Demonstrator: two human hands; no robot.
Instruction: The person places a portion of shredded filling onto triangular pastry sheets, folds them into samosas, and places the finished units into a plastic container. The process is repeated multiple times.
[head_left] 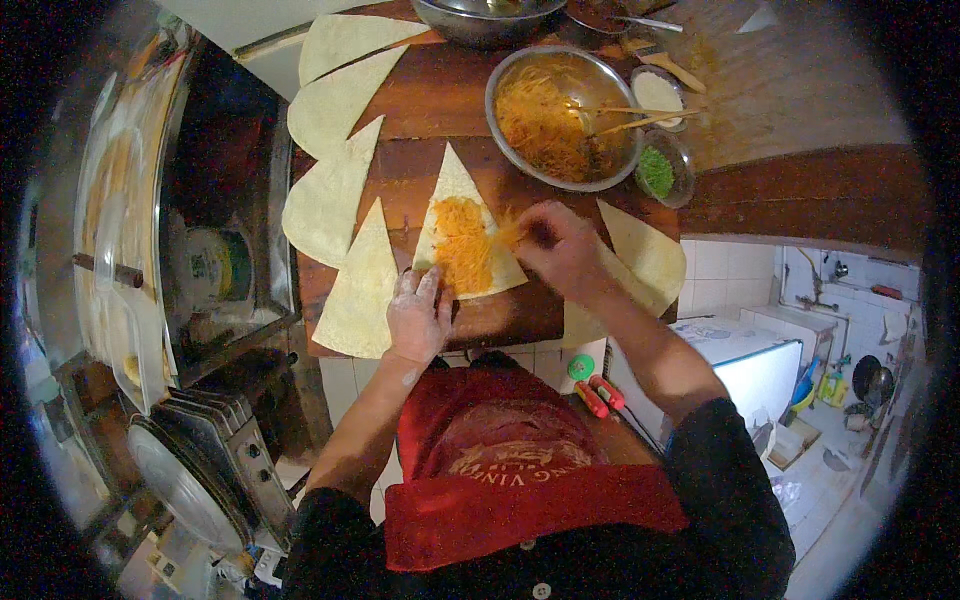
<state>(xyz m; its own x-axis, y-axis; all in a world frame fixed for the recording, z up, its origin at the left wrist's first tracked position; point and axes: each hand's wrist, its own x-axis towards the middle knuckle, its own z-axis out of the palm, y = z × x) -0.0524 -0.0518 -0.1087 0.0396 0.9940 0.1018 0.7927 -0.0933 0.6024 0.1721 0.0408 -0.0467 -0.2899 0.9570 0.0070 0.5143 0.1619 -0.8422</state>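
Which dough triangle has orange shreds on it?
The middle triangle, between the left hand and right hand; the other triangles look bare where visible.

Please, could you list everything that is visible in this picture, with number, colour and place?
Wooden worktop: 1, reddish brown, centre.
Dough triangles: at least 6, pale yellow, left, centre, right.
Mixing bowl: 1, silver, upper right.
Carrot-like shreds: uncountable, orange, on centre triangle and in mixing bowl.
Chopsticks: 2, light brown, in that bowl.
Small bowls: 2, white and green contents, right of mixing bowl.
Brush: 1, light brown, upper right.
Large bowl: 1, grey, top edge.
Round-lidded appliance: 1, silver and black, lower left.
Apron: 1, red, bottom centre.
Other background items: several, mixed, both sides, indistinct.
Left hand: 1, white-dusted, on centre triangle's left edge.
Right hand: 1, shadowed, pinching shreds at its right edge.
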